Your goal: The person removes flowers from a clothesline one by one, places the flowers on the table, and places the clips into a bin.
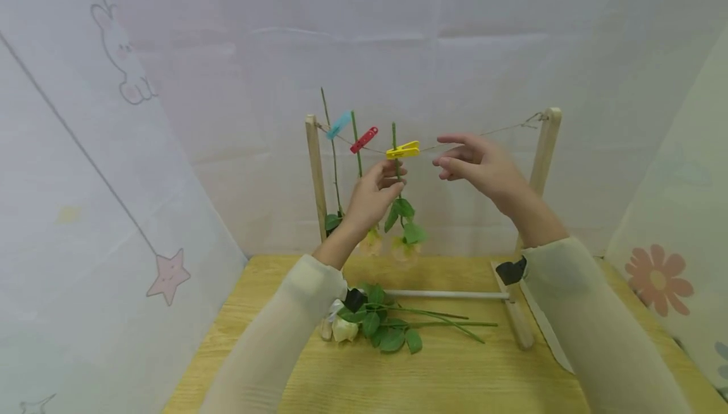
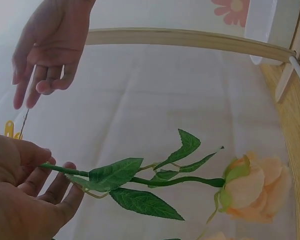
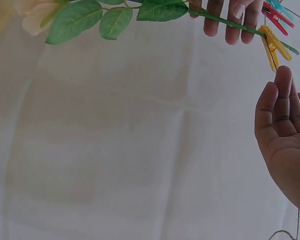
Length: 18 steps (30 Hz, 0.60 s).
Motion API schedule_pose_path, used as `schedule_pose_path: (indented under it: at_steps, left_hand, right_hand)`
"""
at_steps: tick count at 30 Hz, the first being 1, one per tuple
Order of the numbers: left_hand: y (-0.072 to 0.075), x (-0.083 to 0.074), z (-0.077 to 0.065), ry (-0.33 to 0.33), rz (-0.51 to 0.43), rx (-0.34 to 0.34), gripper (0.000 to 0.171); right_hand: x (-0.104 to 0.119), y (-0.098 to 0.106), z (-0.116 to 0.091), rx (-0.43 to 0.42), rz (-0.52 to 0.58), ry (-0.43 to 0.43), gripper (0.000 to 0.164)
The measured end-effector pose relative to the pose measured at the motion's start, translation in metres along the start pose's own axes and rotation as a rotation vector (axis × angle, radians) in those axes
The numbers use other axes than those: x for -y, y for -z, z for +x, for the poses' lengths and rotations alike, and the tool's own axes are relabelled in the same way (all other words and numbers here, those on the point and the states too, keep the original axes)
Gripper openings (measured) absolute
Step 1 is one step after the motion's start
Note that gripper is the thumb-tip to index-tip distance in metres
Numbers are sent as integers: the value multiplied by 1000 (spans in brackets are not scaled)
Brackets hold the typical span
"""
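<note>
A peach rose (image 2: 255,187) hangs head-down from the string, its green stem clipped by a yellow clothespin (image 1: 402,150). My left hand (image 1: 375,194) holds that stem just below the clothespin, thumb on one side and fingers on the other. Right of the clothespin, my right hand (image 1: 478,164) hovers by the string with its fingers loosely bent and nothing in them. Further left, a red clothespin (image 1: 364,140) and a blue clothespin (image 1: 340,124) each clip another stem. Behind my left hand, a second pale bloom (image 1: 371,243) hangs partly hidden.
The string runs between two wooden posts (image 1: 546,148) of a frame, joined low by a white rod (image 1: 449,294). On the wooden table (image 1: 443,376) in front lie cut roses with green leaves (image 1: 392,338) and a cream bloom (image 1: 344,330). A printed cloth backdrop (image 1: 364,54) stands behind.
</note>
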State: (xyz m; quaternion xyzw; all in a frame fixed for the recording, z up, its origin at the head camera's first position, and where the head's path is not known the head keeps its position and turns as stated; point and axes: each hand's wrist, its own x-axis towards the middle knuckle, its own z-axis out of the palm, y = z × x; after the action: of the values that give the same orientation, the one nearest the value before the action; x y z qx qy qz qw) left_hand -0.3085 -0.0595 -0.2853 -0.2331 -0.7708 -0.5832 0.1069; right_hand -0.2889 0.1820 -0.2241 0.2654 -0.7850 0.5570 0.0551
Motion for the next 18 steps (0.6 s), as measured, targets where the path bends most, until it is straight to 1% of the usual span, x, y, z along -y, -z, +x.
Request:
schedule_pose_path:
  at_steps: [6, 14, 18]
  left_hand:
    - [-2, 0, 3, -2, -35, -15, 33]
    - [-4, 0, 7, 14, -48, -26, 35]
    - [-5, -2, 7, 18, -80, -17, 35]
  right_hand:
    - [2, -7, 11, 3, 35, -15, 51]
    - [0, -12, 19, 0, 56, -48, 50]
    - [2, -16, 22, -4, 55, -61, 50]
